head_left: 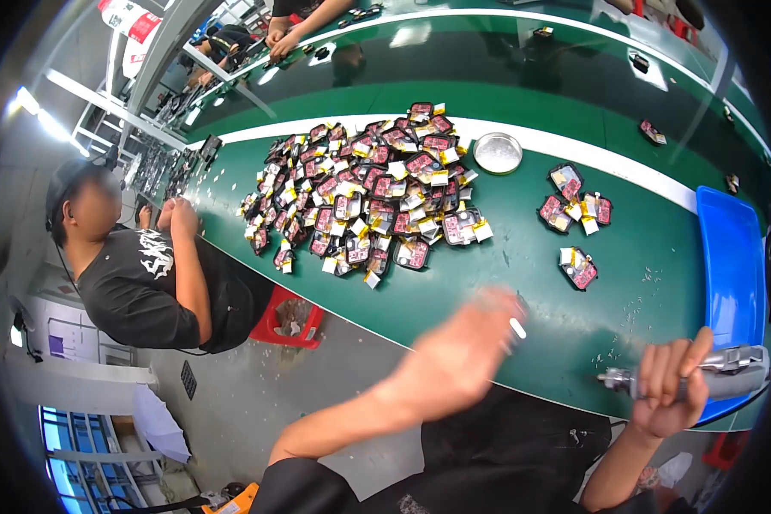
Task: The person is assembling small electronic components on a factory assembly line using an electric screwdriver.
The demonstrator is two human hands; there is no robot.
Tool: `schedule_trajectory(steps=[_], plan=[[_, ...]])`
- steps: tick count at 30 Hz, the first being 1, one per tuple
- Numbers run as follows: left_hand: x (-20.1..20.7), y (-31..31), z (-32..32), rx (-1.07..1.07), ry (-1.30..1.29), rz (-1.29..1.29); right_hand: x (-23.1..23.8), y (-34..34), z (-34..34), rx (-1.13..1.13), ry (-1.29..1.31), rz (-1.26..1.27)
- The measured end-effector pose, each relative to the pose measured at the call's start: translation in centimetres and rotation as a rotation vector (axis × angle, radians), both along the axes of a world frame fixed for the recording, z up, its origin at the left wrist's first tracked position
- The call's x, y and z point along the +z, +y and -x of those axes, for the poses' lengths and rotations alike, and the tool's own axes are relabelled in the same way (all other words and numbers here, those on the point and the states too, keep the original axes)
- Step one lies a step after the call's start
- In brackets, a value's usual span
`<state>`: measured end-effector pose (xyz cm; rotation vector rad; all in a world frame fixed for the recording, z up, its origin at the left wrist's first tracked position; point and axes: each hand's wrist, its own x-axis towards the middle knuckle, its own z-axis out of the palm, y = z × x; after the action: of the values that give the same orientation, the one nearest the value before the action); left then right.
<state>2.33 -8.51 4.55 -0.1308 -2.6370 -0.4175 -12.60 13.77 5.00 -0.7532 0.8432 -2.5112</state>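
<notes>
My left hand [475, 330] is over the near edge of the green table [522, 257], smeared by motion. A small white piece [517, 328] shows at its fingers; whether they grip it is unclear. In my right hand [670, 385] is a grey power screwdriver [732, 374], fingers wrapped round its body, its metal tip pointing left. Between and beyond my hands lies a single black-cased unit [579, 269] with a pink circuit board and white tab. Farther back, several like it form a small group [565, 201].
A large heap of such units [360, 193] covers the table's left part. Behind stands a round metal dish [498, 153]; a blue tray [737, 257] is at the right. A conveyor belt [557, 94] runs along the far side. A co-worker [137, 257] sits left near a red stool [289, 319].
</notes>
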Motion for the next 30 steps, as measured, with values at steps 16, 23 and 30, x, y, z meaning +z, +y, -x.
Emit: schedule_trajectory(steps=[16, 23, 30], plan=[[-1.3, 3.5, 8.9, -0.135, -0.02, -0.052, -4.3, 4.9, -2.3, -0.017, -0.419, 0.002], [-3.2, 7.1, 13.7, -0.278, -0.025, 0.114, -5.0, 5.7, -2.4, -0.003, -0.399, 0.01], [-2.9, 7.3, 14.1, -0.302, -0.043, 0.217, -5.0, 6.0, -2.2, 0.019, -0.43, 0.025]])
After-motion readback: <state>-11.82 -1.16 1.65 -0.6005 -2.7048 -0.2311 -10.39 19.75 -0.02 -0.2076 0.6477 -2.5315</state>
